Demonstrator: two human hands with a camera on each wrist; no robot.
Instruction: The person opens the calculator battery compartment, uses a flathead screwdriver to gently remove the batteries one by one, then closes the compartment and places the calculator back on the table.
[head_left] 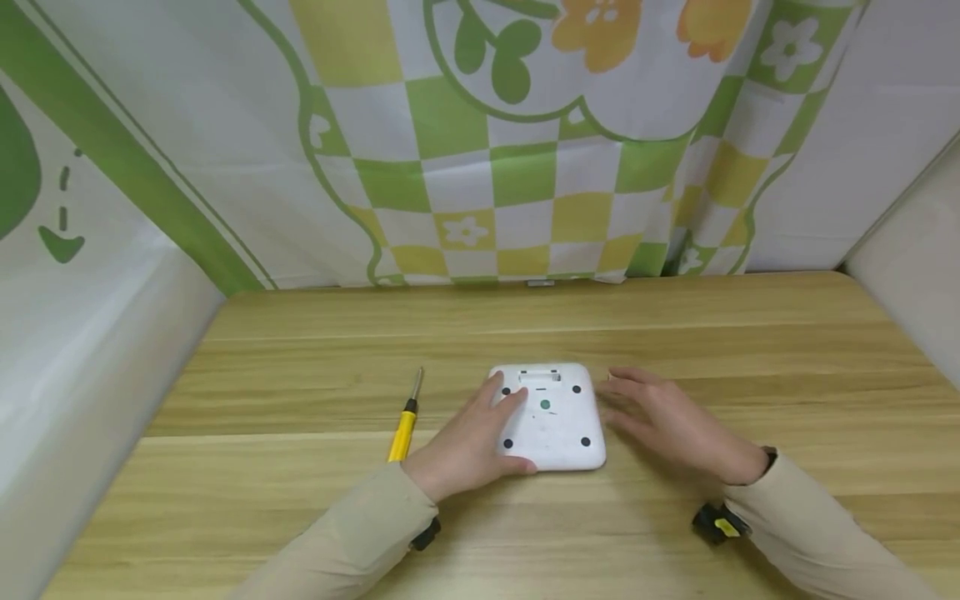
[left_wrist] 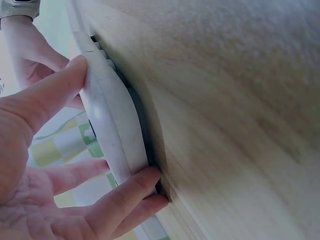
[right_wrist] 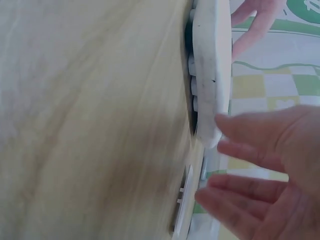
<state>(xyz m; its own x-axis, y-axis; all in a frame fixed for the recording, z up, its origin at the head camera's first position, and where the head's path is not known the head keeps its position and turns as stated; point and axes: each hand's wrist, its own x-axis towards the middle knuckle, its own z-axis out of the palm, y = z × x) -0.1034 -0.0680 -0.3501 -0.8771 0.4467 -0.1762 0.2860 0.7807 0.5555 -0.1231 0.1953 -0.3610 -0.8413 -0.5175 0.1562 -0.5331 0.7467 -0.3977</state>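
Note:
A white calculator [head_left: 558, 435] lies face down on the wooden table, its back showing several dark round feet and an uncovered battery compartment [head_left: 540, 377] along the far edge. Rows of keys [right_wrist: 194, 85] peek out beneath it in the right wrist view. My left hand [head_left: 474, 440] grips its left side, thumb at the near edge and fingers over the back and left edge. Just off the right edge, my right hand [head_left: 667, 421] has its fingers spread and holds nothing. Near those fingertips a thin pale piece with small tabs [right_wrist: 183, 202] rests on the table.
Left of the calculator lies a screwdriver [head_left: 403, 433] with a yellow handle, its tip pointing away. A green, white and yellow checkered curtain [head_left: 525, 175] hangs behind the far edge of the table [head_left: 300, 367]. White walls flank both sides.

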